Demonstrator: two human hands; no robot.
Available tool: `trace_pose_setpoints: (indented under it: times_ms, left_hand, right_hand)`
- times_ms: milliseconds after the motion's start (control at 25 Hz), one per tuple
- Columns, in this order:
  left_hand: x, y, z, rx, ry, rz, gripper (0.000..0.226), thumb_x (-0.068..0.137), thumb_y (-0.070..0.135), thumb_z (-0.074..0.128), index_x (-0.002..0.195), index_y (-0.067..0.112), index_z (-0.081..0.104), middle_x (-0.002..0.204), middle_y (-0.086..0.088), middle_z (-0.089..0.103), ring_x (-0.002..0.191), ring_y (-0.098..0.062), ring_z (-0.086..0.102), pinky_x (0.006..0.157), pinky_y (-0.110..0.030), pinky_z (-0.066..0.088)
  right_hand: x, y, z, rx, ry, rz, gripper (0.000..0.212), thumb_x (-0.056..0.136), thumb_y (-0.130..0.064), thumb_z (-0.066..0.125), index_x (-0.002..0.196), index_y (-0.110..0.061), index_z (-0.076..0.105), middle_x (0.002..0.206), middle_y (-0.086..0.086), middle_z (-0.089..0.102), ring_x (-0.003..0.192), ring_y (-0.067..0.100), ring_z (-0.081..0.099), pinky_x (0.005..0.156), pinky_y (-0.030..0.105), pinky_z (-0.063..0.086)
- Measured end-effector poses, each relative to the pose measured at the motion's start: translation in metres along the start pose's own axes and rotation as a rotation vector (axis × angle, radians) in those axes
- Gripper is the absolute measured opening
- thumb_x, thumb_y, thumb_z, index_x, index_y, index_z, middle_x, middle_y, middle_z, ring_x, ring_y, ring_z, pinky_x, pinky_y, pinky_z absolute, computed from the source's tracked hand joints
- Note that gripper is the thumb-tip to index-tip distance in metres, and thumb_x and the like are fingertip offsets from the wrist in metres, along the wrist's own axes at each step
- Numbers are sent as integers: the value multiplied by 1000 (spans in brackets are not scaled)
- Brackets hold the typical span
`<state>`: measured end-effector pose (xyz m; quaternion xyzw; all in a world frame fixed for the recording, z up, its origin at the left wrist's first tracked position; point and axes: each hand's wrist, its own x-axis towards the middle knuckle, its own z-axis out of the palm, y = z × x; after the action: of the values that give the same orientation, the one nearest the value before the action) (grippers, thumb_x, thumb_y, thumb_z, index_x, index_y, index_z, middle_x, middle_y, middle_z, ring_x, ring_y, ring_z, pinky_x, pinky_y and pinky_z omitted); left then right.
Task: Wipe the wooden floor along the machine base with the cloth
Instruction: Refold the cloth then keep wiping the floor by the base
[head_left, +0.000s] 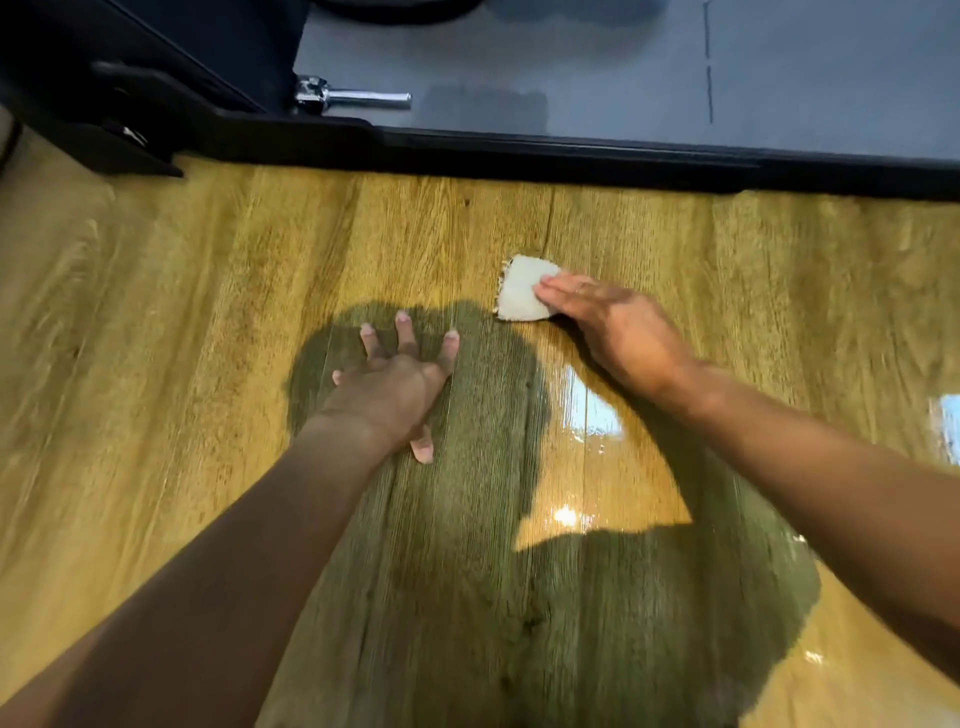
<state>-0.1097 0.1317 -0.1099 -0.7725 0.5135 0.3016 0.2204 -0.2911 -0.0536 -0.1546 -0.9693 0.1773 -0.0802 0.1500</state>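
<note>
- A person is leaning over a glossy wooden floor (156, 312), with both bare forearms reaching forward.
- The left hand (395, 384) is resting flat on the boards, fingers spread wide and holding nothing.
- Slightly farther on and to its right, the right hand (618, 327) is pressing straight fingers onto a small pale cloth (522, 288). The cloth is lying on the floor, short of the machine.
- The black machine base (519, 150) is running along the far edge, with a chrome rod (353, 97) behind it.
</note>
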Motion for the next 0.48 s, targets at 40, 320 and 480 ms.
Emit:
trace_pose_setpoints:
  times_ms: [40,320,480]
  left_hand:
    - [0,0,-1,-1,-7,-3,129,68,31,82,143,37,-23,150,-24,-27,136,-54,-12,108,-67,16]
    - [-2,2,-6,-4,-34,2,131,66,35,82,145,35,-23,150,-23,-28,136,-53,-12,108,-67,16]
    - [-1,1,-6,-6,-33,-1,132,66,33,83,145,35,-22,150,-22,-28,137,-53,-12,106,-67,23]
  right_hand:
    - [10,17,-10,-24,-25,-22,39,97,-11,49,133,-25,50,139,2,49,121,12,52,100,23,36]
    - [-1,-4,-6,186,116,383,46,92,2,48,135,-15,50,140,7,50,129,27,46,107,46,39]
    - [-77,-49,2,169,5,-27,61,82,9,55,134,-22,49,136,1,49,124,19,50,103,40,42]
